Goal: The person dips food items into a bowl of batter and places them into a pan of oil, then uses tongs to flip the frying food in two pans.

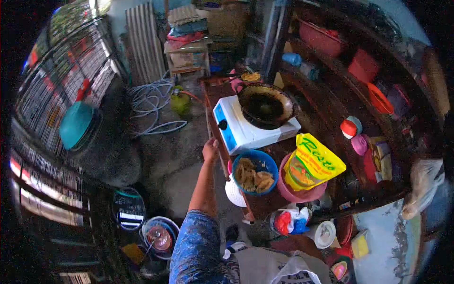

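My left hand (211,150), its fingers curled together, is at the left edge of the wooden table (250,208), beside the white stove (248,130). Whether it grips anything is too small to tell. A dark wok (266,106) holding dark liquid sits on the stove. In front of the stove, a blue bowl (270,164) contains several pale brown food pieces (253,176). Right of this bowl, a yellow pouch (316,163) stands in a pink basin (302,195). My right hand is out of view.
Behind the wok lies a small pan of food (250,76). A green gas cylinder (180,103) and a coiled hose (146,106) are on the floor at left. Shelves with a red basin (320,40) rise at right. A plastic bag (425,182) hangs at far right.
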`<state>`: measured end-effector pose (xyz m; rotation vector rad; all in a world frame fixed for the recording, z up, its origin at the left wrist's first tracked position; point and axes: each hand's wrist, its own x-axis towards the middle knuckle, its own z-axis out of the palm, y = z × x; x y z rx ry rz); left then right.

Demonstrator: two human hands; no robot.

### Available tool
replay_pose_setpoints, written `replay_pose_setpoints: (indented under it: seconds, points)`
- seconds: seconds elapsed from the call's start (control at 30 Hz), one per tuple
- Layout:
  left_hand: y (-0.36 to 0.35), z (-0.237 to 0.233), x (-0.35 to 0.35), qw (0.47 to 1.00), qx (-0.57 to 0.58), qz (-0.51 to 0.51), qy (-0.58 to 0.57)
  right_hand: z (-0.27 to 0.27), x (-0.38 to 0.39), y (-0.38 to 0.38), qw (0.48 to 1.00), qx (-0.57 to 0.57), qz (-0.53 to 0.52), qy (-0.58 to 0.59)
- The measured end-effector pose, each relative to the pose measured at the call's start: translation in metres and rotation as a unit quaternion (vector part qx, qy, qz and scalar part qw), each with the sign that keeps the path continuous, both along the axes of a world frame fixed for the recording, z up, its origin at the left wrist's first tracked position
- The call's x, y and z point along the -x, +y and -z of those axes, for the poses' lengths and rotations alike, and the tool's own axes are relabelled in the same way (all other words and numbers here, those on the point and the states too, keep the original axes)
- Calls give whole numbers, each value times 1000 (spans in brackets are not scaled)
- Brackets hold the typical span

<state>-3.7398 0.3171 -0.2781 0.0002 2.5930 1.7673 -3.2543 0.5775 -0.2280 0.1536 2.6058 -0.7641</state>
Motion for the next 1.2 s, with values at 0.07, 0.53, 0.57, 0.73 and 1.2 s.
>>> replay_pose_setpoints:
  seconds: [0.07,0.53,0.57,0.73,1.2]
  points:
    - [19,16,37,999,-10,-32,36,6,2,-1,999,-9,38,-18]
    - [15,7,102,942,238,160,174,63,-42,-9,990,-38,119,-59]
    - [17,16,109,952,207,160,161,68,-47,-11,990,-42,122,-60]
    - [28,27,119,976,152,120,96,96,-57,-17,986,-45,149,-62]
    - [167,-57,-116,960,-54,231,147,157,-156,-8,970,-102,210,-67]
